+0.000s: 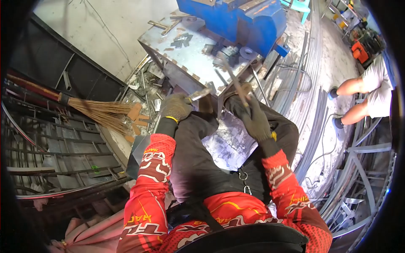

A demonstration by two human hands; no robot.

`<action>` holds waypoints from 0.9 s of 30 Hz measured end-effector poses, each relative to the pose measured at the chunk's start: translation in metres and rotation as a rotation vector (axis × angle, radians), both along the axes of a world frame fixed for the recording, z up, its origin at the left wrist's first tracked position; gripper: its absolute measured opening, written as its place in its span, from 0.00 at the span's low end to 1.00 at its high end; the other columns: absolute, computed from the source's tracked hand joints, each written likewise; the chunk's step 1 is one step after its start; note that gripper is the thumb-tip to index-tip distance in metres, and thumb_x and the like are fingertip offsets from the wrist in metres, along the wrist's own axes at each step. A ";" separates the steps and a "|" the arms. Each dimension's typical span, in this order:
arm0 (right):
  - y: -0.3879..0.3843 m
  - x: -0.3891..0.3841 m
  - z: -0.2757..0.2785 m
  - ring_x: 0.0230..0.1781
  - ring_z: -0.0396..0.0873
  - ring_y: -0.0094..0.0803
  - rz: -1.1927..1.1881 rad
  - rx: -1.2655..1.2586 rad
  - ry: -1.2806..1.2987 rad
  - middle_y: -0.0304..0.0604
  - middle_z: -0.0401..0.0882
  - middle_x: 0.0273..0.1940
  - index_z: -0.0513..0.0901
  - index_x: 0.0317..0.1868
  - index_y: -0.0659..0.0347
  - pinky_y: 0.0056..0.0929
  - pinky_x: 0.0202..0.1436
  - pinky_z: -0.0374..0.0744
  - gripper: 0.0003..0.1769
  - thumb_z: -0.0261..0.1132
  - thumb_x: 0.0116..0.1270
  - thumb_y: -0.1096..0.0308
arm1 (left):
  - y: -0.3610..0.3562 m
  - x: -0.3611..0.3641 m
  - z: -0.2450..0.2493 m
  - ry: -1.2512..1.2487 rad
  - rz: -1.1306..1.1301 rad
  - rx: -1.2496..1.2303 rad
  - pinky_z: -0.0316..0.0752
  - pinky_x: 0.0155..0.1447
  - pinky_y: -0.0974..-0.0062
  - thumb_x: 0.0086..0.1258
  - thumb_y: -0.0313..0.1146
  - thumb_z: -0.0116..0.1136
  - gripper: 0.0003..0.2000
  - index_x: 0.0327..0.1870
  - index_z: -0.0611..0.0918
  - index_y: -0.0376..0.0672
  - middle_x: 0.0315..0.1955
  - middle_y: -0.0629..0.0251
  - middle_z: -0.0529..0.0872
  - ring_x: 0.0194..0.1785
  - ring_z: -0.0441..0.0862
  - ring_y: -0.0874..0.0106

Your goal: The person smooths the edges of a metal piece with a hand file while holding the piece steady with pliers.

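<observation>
Ahead, steel bench (pixel 185 50) with blue vise (pixel 247 19), broom (pixel 101 111) beside, left hand (pixel 175 107) clamped on metal strip (pixel 199 94), right hand (pixel 255 120) gripping thin tool (pixel 234 82).

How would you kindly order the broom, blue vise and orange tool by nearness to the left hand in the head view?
1. Broom, left of the left hand.
2. Blue vise, ahead on the bench.
3. Orange tool, far right.

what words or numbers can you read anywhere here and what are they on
"RAC": yellow letters on the left sleeve, near the cuff.
"RAC" again, nearer the shoulder on that sleeve, less clear.
Right sleeve: yellow letters, too warped to read.
Vise, metal piece in left hand, rod in right hand: no text.
</observation>
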State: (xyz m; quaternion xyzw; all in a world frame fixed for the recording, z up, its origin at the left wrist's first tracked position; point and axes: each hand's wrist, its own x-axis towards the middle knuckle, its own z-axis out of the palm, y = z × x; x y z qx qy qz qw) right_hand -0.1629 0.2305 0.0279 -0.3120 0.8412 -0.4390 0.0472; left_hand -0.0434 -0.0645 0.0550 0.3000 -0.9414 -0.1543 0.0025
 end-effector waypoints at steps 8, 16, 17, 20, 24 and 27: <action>0.061 0.031 -0.030 0.59 0.80 0.68 -0.226 0.029 -0.128 0.71 0.82 0.56 0.71 0.73 0.61 0.55 0.62 0.79 0.34 0.66 0.67 0.62 | -0.009 0.011 -0.009 0.370 0.157 0.138 0.81 0.50 0.50 0.60 0.40 0.68 0.15 0.45 0.87 0.44 0.39 0.46 0.90 0.46 0.87 0.44; 0.054 0.029 -0.048 0.54 0.82 0.69 -0.193 0.066 -0.106 0.71 0.84 0.52 0.75 0.68 0.63 0.59 0.58 0.80 0.32 0.67 0.66 0.58 | 0.022 0.028 0.022 0.668 0.045 0.236 0.80 0.44 0.59 0.63 0.38 0.73 0.14 0.41 0.83 0.40 0.33 0.53 0.88 0.37 0.87 0.53; 0.054 0.029 -0.050 0.54 0.82 0.69 -0.190 0.062 -0.095 0.71 0.84 0.52 0.75 0.68 0.63 0.59 0.58 0.80 0.32 0.67 0.66 0.58 | 0.031 0.027 0.024 0.757 0.097 0.511 0.79 0.43 0.63 0.65 0.37 0.73 0.13 0.41 0.82 0.40 0.32 0.59 0.87 0.36 0.84 0.62; 0.052 0.028 -0.054 0.52 0.85 0.65 -0.203 0.067 -0.038 0.68 0.85 0.49 0.77 0.65 0.65 0.53 0.57 0.82 0.31 0.68 0.65 0.60 | 0.053 0.025 0.028 0.853 0.184 0.916 0.76 0.39 0.74 0.70 0.35 0.73 0.12 0.43 0.81 0.41 0.31 0.72 0.82 0.34 0.77 0.80; 0.057 0.028 -0.050 0.58 0.81 0.68 -0.163 0.052 -0.071 0.71 0.83 0.54 0.74 0.69 0.65 0.58 0.61 0.79 0.33 0.65 0.66 0.58 | 0.075 0.038 0.023 0.717 0.317 0.883 0.75 0.37 0.73 0.69 0.36 0.72 0.12 0.44 0.80 0.43 0.29 0.70 0.82 0.32 0.77 0.78; 0.057 0.033 -0.038 0.58 0.81 0.68 -0.162 0.049 -0.100 0.72 0.82 0.55 0.75 0.69 0.67 0.57 0.62 0.79 0.34 0.65 0.65 0.57 | 0.081 0.051 0.003 0.685 0.386 0.972 0.76 0.37 0.72 0.69 0.36 0.73 0.13 0.45 0.81 0.42 0.30 0.69 0.83 0.32 0.79 0.77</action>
